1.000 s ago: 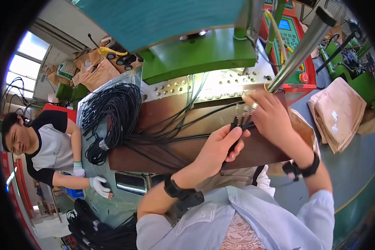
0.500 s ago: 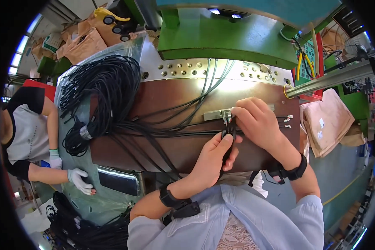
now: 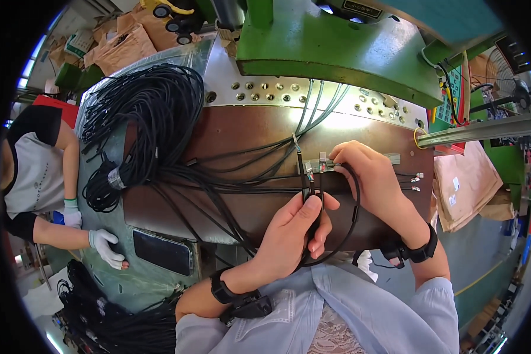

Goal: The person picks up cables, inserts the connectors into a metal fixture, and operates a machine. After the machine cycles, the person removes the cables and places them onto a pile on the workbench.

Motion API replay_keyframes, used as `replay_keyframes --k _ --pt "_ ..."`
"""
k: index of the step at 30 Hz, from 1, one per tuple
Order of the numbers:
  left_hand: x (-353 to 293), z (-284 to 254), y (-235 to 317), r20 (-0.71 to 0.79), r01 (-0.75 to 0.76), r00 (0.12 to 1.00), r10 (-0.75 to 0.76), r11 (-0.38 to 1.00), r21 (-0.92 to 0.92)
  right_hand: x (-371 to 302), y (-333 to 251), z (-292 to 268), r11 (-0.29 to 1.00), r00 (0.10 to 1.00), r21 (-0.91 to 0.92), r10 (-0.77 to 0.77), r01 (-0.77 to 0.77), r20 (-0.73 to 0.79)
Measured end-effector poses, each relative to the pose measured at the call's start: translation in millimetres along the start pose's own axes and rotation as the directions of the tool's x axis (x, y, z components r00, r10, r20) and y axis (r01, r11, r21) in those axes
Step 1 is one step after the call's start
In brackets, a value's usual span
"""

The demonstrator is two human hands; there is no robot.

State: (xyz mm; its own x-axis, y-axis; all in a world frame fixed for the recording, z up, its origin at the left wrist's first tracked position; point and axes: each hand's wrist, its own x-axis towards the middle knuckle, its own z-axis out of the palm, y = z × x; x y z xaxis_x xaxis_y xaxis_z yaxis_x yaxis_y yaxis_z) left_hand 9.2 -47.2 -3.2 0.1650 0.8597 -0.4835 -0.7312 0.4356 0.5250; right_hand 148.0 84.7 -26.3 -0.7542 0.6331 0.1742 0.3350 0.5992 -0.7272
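Observation:
My left hand [image 3: 292,227] is closed around a few black cables [image 3: 311,187], whose ends stand up above the thumb. Small metal connectors [image 3: 323,158] and exposed coloured wires show at those ends. To its right, my right hand [image 3: 369,177] pinches one black cable [image 3: 356,203] near its tip, beside the other ends; the cable loops down below my left hand. Behind both hands a grey metal bar [image 3: 387,160] lies on the brown board [image 3: 248,130]. More cable ends with metal connectors [image 3: 418,182] lie right of my right hand.
A large coil of black cables [image 3: 159,106] lies at the left, tied with clear wrap. The green machine block [image 3: 336,53] overhangs the perforated metal plate [image 3: 218,85]. A phone [image 3: 162,252] lies near a co-worker's gloved hand [image 3: 106,249]. Brown paper sacks [image 3: 467,186] are at the right.
The cable ends in my left hand have spread apart. My right hand now pulls one cable aside into a loop to the right. The view has shifted slightly.

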Motion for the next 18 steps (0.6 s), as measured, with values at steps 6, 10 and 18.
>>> replay_keyframes --k 6,10,18 --pt "10 8 -3 0.038 0.012 0.999 -0.010 1.000 -0.028 -2 -1 -8 0.907 0.977 -0.368 -0.214 0.206 0.019" --pt "15 10 6 0.103 0.161 0.981 -0.164 0.986 0.039 0 -13 -18 0.870 0.942 -0.391 -0.336 0.301 -0.021" --pt "1 9 19 0.073 -0.196 0.980 0.184 0.859 0.473 -17 20 -10 0.991 0.983 -0.096 -0.112 0.098 -0.147"
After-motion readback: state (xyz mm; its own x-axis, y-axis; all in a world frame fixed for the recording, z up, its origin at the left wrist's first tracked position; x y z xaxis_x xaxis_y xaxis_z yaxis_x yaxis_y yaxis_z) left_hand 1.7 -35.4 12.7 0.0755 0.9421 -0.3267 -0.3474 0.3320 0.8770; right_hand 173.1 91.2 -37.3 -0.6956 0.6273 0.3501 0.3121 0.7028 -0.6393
